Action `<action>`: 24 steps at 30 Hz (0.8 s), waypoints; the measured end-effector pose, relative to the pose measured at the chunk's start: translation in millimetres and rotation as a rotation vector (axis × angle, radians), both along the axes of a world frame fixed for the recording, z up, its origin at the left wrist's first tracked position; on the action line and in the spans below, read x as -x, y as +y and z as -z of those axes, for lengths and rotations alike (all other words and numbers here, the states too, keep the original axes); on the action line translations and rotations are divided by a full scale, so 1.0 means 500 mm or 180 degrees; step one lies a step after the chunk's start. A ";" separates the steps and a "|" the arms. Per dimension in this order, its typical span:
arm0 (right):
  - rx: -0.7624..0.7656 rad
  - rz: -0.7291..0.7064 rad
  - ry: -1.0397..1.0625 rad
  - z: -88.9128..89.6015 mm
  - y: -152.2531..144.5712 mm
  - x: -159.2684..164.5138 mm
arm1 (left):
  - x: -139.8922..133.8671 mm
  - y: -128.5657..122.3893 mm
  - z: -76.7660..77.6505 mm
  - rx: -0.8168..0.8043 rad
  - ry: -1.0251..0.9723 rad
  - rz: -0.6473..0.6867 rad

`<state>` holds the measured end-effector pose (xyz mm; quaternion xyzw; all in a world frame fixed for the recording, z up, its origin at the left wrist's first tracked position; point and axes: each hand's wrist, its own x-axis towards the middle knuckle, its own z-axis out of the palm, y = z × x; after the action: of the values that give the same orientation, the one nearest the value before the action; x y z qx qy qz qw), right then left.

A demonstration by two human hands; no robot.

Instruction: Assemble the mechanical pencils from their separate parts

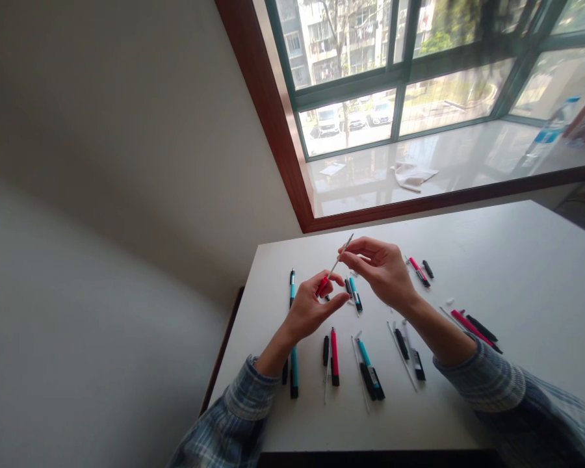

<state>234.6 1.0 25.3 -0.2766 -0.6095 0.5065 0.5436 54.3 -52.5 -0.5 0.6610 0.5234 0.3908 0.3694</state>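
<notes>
My left hand (312, 304) holds a short red pen barrel (322, 285) between its curled fingers, the thumb held apart. A thin, pale pen refill (340, 255) slants up out of the barrel, its narrow tip pointing up and right. Thumb and fingertips of my right hand (380, 270) pinch the refill near its upper part. Just under the hands lies a turquoise and black pen part (355, 294). How deep the refill sits in the barrel is hidden by my left fingers.
On the white table (517, 273) lie a red pen barrel (335, 356), turquoise pen parts (364, 351), a white refill (402, 355), a whole turquoise pen (293, 370) and more red parts (472, 326). Behind, the window sill bears a cloth (412, 175) and a bottle (550, 133).
</notes>
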 end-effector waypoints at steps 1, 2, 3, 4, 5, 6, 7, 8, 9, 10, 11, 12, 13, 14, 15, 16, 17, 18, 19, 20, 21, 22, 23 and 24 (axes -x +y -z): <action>-0.0016 0.0002 0.0024 0.000 0.000 0.000 | 0.000 0.000 0.000 0.0000 -0.0008 0.0017; -0.0033 -0.0012 0.0045 0.001 -0.001 0.001 | 0.000 0.000 0.000 0.0001 -0.0019 0.0035; -0.0055 -0.0039 0.0058 0.002 -0.001 0.001 | 0.000 0.000 0.000 0.0006 -0.0030 0.0054; -0.0075 -0.0076 0.0054 0.003 -0.001 0.002 | 0.000 0.001 0.000 0.0009 -0.0043 0.0071; -0.0092 -0.0107 0.0038 0.005 -0.001 0.004 | 0.001 0.001 0.000 0.0008 -0.0058 0.0084; -0.0100 -0.0137 0.0007 0.006 -0.001 0.005 | 0.002 0.002 0.001 0.0003 -0.0076 0.0092; -0.0098 -0.0177 -0.0046 0.008 -0.002 0.007 | 0.002 0.003 0.003 -0.0001 -0.0098 0.0096; -0.0092 -0.0223 -0.0114 0.010 -0.002 0.008 | 0.003 0.004 0.004 0.0004 -0.0129 0.0097; -0.0089 -0.0267 -0.0195 0.012 -0.003 0.009 | 0.003 0.005 0.006 0.0021 -0.0168 0.0095; -0.0097 -0.0298 -0.0286 0.013 -0.004 0.011 | 0.004 0.006 0.008 0.0050 -0.0215 0.0085; -0.0128 -0.0311 -0.0384 0.015 -0.004 0.012 | 0.004 0.007 0.010 0.0084 -0.0264 0.0064; -0.0180 -0.0301 -0.0487 0.016 -0.005 0.012 | 0.003 0.008 0.012 0.0118 -0.0317 0.0035; -0.0247 -0.0272 -0.0589 0.017 -0.006 0.013 | 0.003 0.008 0.013 0.0148 -0.0378 0.0006; -0.0320 -0.0248 -0.0685 0.018 -0.006 0.013 | 0.002 0.009 0.013 0.0178 -0.0450 -0.0016; -0.0387 -0.0236 -0.0765 0.018 -0.006 0.013 | 0.001 0.009 0.013 0.0212 -0.0535 -0.0025; -0.0438 -0.0237 -0.0821 0.019 -0.005 0.013 | 0.001 0.010 0.012 0.0256 -0.0627 -0.0026; -0.0469 -0.0241 -0.0850 0.019 -0.005 0.013 | 0.001 0.010 0.011 0.0308 -0.0723 -0.0026; -0.0484 -0.0245 -0.0857 0.020 -0.004 0.013 | 0.001 0.010 0.010 0.0364 -0.0820 -0.0037; -0.0486 -0.0243 -0.0847 0.020 -0.003 0.013 | 0.002 0.010 0.008 0.0414 -0.0919 -0.0056; -0.0479 -0.0240 -0.0828 0.020 -0.002 0.013 | 0.002 0.009 0.006 0.0457 -0.1030 -0.0070; -0.0473 -0.0246 -0.0809 0.020 -0.001 0.013 | 0.003 0.009 0.003 0.0491 -0.1161 -0.0063; -0.0471 -0.0267 -0.0794 0.020 -0.001 0.013 | 0.003 0.008 0.001 0.0520 -0.1311 -0.0033; -0.0470 -0.0295 -0.0780 0.019 -0.002 0.013 | 0.003 0.008 -0.001 0.0545 -0.1474 0.0015; -0.0466 -0.0326 -0.0769 0.018 -0.003 0.013 | 0.002 0.007 -0.003 0.0565 -0.1637 0.0070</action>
<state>228.2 -0.3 16.4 -0.2636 -0.7191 0.4507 0.4585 53.3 -48.9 0.8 0.5107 0.4374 0.4943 0.5509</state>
